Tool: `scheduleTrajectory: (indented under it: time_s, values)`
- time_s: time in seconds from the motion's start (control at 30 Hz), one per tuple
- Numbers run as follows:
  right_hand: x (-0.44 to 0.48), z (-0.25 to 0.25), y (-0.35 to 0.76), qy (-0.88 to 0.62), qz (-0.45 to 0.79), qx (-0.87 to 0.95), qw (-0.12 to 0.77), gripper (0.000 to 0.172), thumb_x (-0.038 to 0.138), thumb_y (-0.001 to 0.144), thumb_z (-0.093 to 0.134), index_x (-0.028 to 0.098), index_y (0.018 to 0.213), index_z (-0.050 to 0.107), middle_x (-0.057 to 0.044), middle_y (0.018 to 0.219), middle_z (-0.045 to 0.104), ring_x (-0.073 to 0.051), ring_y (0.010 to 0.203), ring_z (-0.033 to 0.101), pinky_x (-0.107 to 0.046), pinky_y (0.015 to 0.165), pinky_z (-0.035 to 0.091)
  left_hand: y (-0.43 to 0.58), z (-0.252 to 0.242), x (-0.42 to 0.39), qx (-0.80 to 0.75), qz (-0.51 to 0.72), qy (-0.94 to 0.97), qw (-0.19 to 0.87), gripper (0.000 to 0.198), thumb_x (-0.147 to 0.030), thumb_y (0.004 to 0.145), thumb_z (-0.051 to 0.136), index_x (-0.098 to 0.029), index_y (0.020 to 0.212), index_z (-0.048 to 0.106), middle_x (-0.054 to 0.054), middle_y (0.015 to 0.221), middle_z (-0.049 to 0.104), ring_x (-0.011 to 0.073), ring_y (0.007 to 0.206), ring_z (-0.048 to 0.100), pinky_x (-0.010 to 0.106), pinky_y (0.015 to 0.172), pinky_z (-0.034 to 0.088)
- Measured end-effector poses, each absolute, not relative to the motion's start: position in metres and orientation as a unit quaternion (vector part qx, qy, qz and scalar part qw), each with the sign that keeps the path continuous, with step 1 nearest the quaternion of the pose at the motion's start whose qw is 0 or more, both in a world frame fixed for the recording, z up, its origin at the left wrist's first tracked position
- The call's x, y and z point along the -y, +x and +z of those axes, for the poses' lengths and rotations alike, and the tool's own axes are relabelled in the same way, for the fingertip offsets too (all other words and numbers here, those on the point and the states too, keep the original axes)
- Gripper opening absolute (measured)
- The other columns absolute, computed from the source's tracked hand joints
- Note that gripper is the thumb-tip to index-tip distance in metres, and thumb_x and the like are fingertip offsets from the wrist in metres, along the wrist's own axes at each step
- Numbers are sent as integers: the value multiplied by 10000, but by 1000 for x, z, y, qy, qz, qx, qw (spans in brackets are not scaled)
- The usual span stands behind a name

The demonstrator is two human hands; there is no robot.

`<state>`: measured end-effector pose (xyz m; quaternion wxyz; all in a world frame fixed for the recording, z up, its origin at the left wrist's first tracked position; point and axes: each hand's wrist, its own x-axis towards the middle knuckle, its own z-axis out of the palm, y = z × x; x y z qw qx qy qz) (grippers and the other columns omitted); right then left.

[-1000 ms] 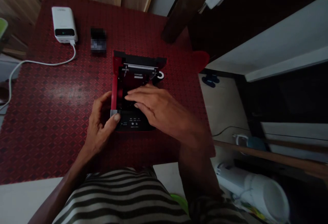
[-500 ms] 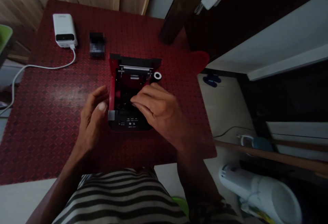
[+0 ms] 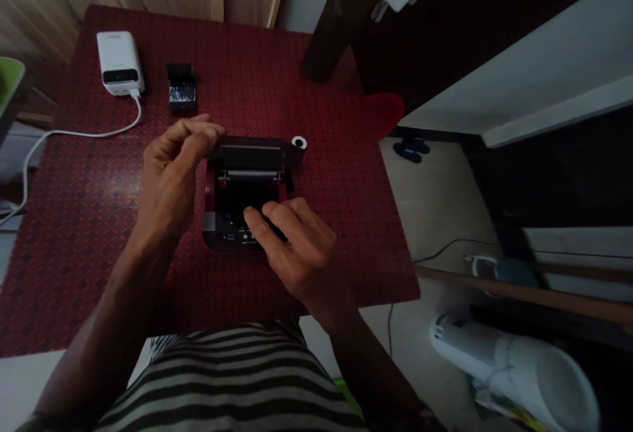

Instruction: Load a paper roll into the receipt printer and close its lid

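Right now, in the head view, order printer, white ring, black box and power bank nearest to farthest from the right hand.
1. printer, touched by the right hand.
2. white ring, behind the printer's right.
3. black box, back left.
4. power bank, far back-left corner.

Counter [image 3: 89, 221] under a dark red cover with a diamond pattern, filling the left and middle of the view. Near the far left corner, a white power bank [image 3: 119, 62], lying flat, with a white cable [image 3: 84, 134] plugged into its near end and trailing across the cover to the left edge. Just right of the power bank, apart from it, a small black item [image 3: 181, 87], too blurred to name. In the middle, a black and red printer [image 3: 247, 175], lid partly raised. Just beside its far right corner, a small white roll [image 3: 299, 143].
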<state>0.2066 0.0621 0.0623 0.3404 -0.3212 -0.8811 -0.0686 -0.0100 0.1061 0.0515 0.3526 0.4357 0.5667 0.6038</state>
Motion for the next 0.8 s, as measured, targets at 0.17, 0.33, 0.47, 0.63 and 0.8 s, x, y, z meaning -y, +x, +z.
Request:
scheduleTrajectory:
  time_s: [0.17,0.33,0.47,0.63,0.8]
  values:
    - [-61,59,209,-321,-50,886,331,278,25,1186,669,222,1150,862,-34,954,826,-188,844,720,-361,728,611,-20,29,-60,-567,562,403,448,710,-565,916,1024,-276,1516,781,123,1609,806,424,1591,716,653,1369,578]
    - [-60,56,214,-346,-14,888,302,167,148,1206,723,244,1160,852,-45,964,822,-207,848,710,-392,747,591,-19,22,-43,-562,522,392,508,682,-595,989,973,-264,1556,790,146,1595,818,423,1514,778,592,1240,695]
    - [-62,55,218,-366,0,875,317,104,246,1214,749,252,1190,849,-45,949,819,-227,845,726,-409,754,591,-18,24,-44,-563,518,394,510,649,-607,985,983,-275,1520,827,132,1510,861,421,1427,821,577,1147,746]
    - [-70,59,221,-394,51,855,332,161,302,1199,777,239,1333,841,-155,1390,890,-341,1262,832,-535,1086,682,-19,27,-44,-563,514,392,515,670,-617,966,1004,-272,1516,837,133,1472,872,436,1421,822,585,1141,753]
    - [-75,62,224,-381,117,863,311,178,243,1186,780,253,1334,879,-126,1434,922,-342,1394,852,-562,1209,684,-18,26,-42,-569,511,395,509,682,-604,974,995,-280,1550,826,125,1507,862,418,1380,841,588,1168,744]
